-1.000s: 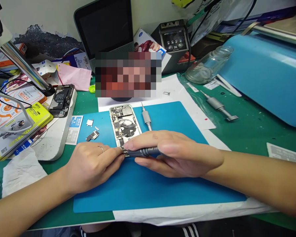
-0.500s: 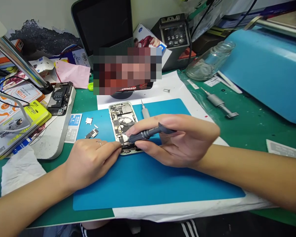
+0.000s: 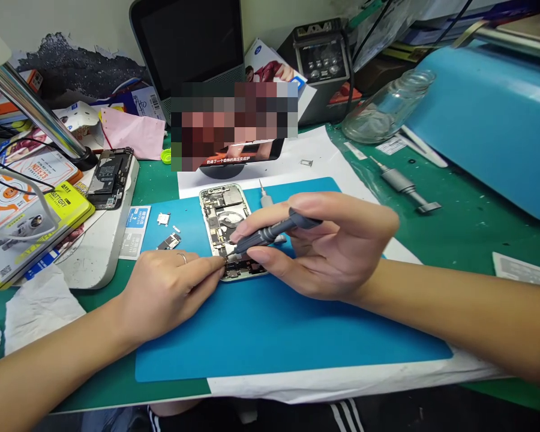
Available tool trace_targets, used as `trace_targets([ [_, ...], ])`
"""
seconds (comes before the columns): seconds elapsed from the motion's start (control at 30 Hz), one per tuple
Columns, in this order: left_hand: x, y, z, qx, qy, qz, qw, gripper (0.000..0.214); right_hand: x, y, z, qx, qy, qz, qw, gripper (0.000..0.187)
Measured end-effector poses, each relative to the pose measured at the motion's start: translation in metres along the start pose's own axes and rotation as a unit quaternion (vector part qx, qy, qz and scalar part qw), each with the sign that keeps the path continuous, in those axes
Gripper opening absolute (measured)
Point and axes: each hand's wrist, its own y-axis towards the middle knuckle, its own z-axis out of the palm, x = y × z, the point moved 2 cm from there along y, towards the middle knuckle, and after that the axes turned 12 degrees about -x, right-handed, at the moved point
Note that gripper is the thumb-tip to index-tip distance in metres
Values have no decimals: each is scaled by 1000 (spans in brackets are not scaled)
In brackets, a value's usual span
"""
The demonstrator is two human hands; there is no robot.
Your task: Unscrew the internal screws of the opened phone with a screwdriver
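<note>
An opened phone [image 3: 232, 198] with its inner parts bare lies on a blue mat [image 3: 292, 336]. My left hand [image 3: 168, 294], wearing a ring, has its fingers closed at the phone's lower left edge. A dark grey screwdriver [image 3: 270, 234] is gripped in my right hand [image 3: 342, 246], between thumb and fingers. It slants down, its tip over the lower left part of the phone, close to my left fingertips. Left of the phone lie a small metal plate [image 3: 163, 219] and a dark phone part [image 3: 168, 242]. Another screwdriver [image 3: 265, 198] lies behind my right hand, partly hidden.
A device with a lit, partly blurred screen [image 3: 252, 153] stands behind the phone. To the right are a glass jar [image 3: 387, 108], a grey screwdriver [image 3: 402, 185] and white tweezers [image 3: 425, 147]. Boxes [image 3: 36, 222] and another opened phone [image 3: 111, 180] crowd the left.
The screwdriver's handle end has tilted up slightly, and its tip shows nearer my left fingertips. My left hand stays at the phone's edge. The whole view has shifted a little.
</note>
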Motion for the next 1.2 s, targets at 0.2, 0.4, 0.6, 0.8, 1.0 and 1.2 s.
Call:
trace_targets([
  [0.2, 2, 3, -4, -19, 74, -26, 997, 16, 0, 0, 1, -10, 38, 9, 999, 57],
  [0.4, 5, 3, -2, 22, 113, -37, 993, 16, -3, -3, 1, 2, 5, 11, 1000, 51],
  [0.6, 3, 2, -1, 35, 111, -64, 991, 16, -2, -1, 1, 5, 10, 12, 1000, 51],
  [0.8, 2, 2, -2, 35, 106, -66, 992, 18, -2, -3, 1, -4, 39, 14, 999, 55],
  [1.0, -7, 7, -7, -6, 40, 33, 999, 17, -4, -2, 4, -2, 83, -5, 997, 59],
  [1.2, -13, 5, -8, 11, 12, 151, 988, 14, -7, -3, 5, 16, 76, -23, 997, 61],
])
